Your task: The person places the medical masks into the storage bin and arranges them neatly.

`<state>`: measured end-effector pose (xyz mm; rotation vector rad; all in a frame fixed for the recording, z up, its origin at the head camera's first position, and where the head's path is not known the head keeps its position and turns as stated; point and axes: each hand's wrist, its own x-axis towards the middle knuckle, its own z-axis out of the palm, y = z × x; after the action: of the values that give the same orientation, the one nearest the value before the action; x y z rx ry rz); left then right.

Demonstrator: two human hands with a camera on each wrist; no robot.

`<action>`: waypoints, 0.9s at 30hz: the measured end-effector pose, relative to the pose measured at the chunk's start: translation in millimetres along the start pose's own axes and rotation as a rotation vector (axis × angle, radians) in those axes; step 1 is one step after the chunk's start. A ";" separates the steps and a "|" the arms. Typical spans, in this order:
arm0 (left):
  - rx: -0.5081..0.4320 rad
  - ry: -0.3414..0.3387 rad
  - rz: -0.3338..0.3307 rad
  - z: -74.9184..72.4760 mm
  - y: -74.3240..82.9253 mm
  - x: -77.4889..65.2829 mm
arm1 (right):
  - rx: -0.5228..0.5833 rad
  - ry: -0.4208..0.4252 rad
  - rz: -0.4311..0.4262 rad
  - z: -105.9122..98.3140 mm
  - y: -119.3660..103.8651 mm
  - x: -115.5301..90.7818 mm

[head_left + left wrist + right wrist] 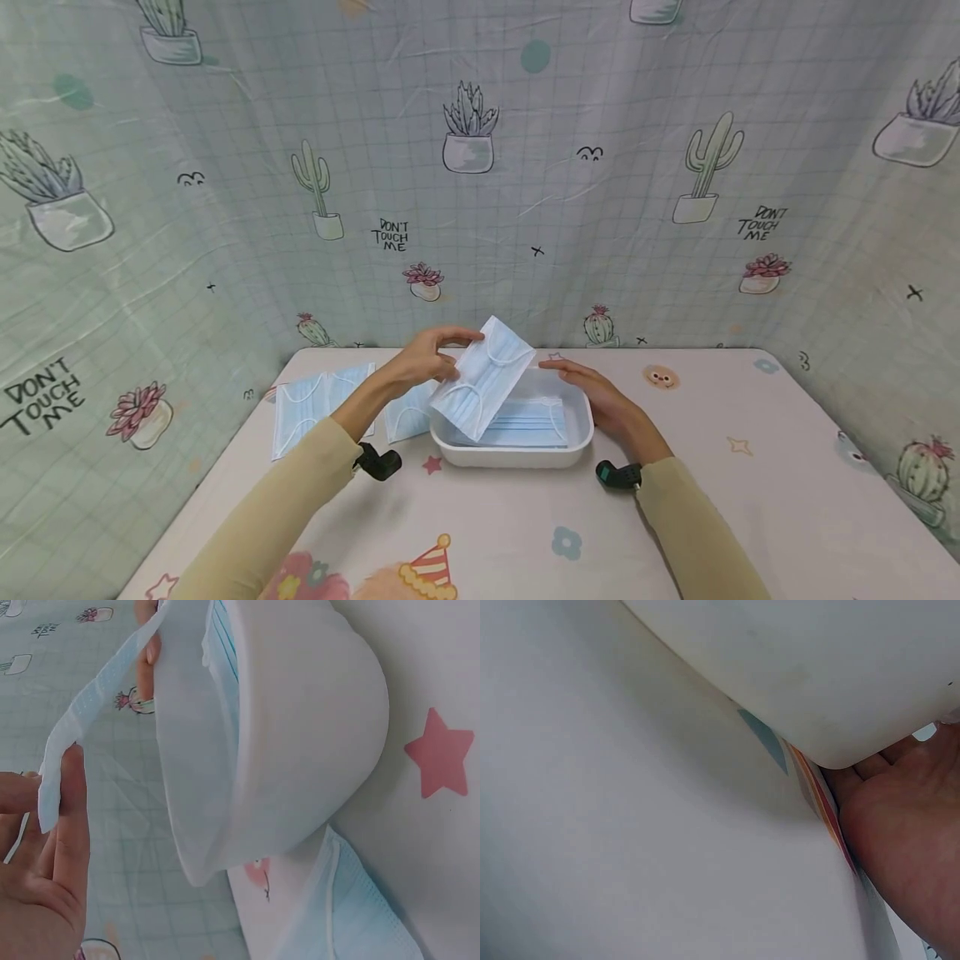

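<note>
Between the thumb and fingers of my left hand is a light blue face mask with white ear loops, held tilted over a white plastic tub. The left wrist view shows this mask nearly edge-on, pinched by one end. Inside the tub lies at least one more blue mask. My right hand rests against the tub's right side, its fingers stretched along the back corner. In the right wrist view, the tub's wall hides part of those fingers.
Left of the tub, loose blue masks lie on the table, partly behind my left forearm. Another mask lies close beside the tub's left end. A patterned cloth hangs behind the table, whose cover has printed figures.
</note>
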<state>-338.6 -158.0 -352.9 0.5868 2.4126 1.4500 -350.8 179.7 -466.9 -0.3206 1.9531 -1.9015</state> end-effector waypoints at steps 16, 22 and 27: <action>0.133 -0.245 0.065 2.1 19.6 36.0 | 0.052 0.040 0.030 -2.0 2.8 1.6; 0.199 -0.343 0.132 7.2 25.7 46.7 | 0.078 0.036 0.030 -1.3 2.4 3.2; 0.281 -0.427 0.116 14.0 29.3 54.1 | 0.077 0.039 0.045 -1.8 2.2 3.3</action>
<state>-374.5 -109.5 -334.5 1.0007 2.2715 0.9058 -354.3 180.0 -469.5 -0.2174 1.8900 -1.9625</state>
